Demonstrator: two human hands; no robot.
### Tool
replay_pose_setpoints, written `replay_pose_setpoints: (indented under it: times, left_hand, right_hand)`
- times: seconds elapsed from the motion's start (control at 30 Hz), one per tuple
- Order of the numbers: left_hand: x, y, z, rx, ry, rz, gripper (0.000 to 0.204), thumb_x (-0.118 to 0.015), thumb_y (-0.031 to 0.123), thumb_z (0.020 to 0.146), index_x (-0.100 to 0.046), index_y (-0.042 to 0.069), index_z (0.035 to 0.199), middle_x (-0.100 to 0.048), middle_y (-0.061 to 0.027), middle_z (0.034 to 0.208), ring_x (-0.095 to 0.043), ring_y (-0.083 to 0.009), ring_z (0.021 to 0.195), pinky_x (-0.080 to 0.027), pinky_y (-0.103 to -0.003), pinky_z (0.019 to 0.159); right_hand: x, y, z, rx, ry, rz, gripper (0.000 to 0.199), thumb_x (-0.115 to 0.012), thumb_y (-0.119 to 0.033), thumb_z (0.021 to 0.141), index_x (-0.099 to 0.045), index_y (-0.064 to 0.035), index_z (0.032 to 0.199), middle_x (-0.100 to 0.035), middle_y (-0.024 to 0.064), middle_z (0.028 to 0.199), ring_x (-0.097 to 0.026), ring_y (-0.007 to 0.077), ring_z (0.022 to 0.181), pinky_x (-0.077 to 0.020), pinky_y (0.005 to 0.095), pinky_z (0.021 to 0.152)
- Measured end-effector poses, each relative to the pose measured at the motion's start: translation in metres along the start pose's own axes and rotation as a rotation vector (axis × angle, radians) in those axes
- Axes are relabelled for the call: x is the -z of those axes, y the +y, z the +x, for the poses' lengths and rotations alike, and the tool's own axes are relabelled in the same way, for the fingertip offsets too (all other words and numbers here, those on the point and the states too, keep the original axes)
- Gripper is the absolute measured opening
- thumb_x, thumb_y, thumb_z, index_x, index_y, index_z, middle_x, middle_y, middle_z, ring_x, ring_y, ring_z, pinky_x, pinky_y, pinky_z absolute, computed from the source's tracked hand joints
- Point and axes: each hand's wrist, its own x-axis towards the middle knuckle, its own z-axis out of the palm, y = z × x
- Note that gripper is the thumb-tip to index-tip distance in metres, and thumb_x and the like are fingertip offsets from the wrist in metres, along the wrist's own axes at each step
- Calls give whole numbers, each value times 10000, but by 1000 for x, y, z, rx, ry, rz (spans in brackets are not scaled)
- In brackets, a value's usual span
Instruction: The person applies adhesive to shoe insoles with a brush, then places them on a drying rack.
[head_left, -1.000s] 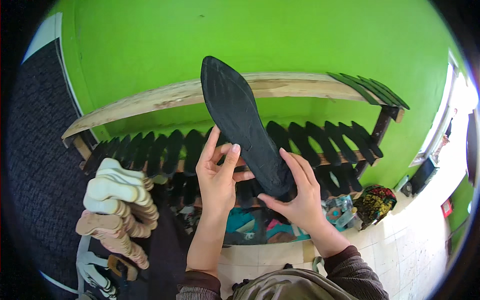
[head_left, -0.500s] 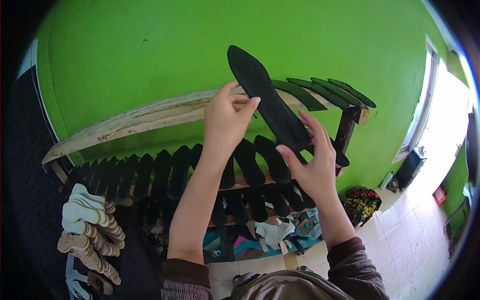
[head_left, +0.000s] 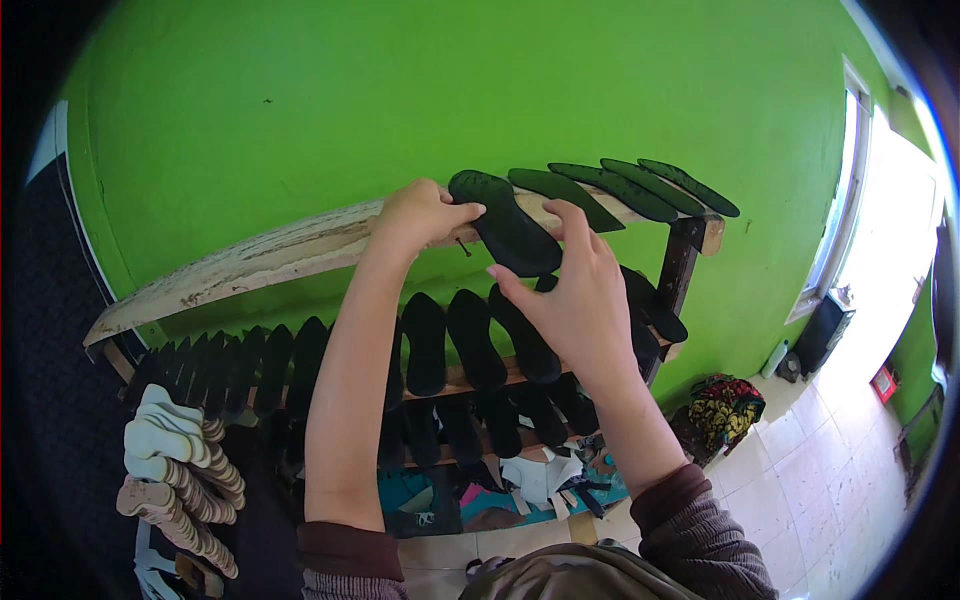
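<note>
A black shoe insole (head_left: 508, 228) is at the top wooden rail (head_left: 280, 245) of a rack, overlapping the rail's edge. My left hand (head_left: 415, 215) pinches its upper end, the thumb on the edge and the other fingers partly hidden. Across the lower, rounded end, my right hand (head_left: 585, 295) spans the insole with thumb and forefinger at opposite edges. Just right of it a dark green-black insole (head_left: 568, 196) leans on the same rail, followed by several more black ones (head_left: 655, 188) toward the rail's right end.
Lower rails carry rows of black insoles (head_left: 475, 340). Stacked pale insole pieces (head_left: 165, 440) stand at lower left. Scraps (head_left: 535, 480) lie under the rack. A nail (head_left: 464, 247) sticks out from the top rail. At right are a patterned cloth bundle (head_left: 725, 405) and a bright doorway.
Both hands have lowered the insole from in front of the wall to the top rail and shifted slightly left. The insole now appears foreshortened, with its upper end beside my left thumb.
</note>
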Motion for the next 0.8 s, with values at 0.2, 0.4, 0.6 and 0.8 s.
replay_pose_setpoints:
  times: [0.2,0.4,0.6,0.8]
  left_hand:
    - [-2,19,1,92,41,292,455,-699,548,707,-735,137,898,-696,-88,925,-615,-308,969,-477,-472,820]
    - [-3,23,12,155,-34,290,414,-677,509,762,-712,104,841,-686,-82,978,-557,-317,1068,-411,-527,889]
    - [-11,32,5,133,93,429,372,-668,519,762,-734,223,979,-701,-56,934,-630,-262,942,-445,-455,867]
    - [-6,40,-55,-37,453,380,219,-625,331,850,-692,138,931,-648,-55,976,-545,-275,1018,-384,-500,851]
  right_hand:
    - [-4,-1,16,26,-10,-187,606,-777,-293,700,-476,-14,1146,-633,148,991,-600,312,921,-508,372,746]
    - [-9,5,22,53,-32,-250,547,-778,-310,695,-513,-6,1065,-645,128,918,-603,284,859,-507,365,700]
    - [-12,15,24,101,-8,-263,547,-785,-317,682,-521,-2,1044,-645,127,903,-599,282,836,-502,357,698]
    - [-11,13,13,199,61,-160,562,-771,-286,700,-522,-12,1122,-602,134,990,-578,284,884,-498,362,717]
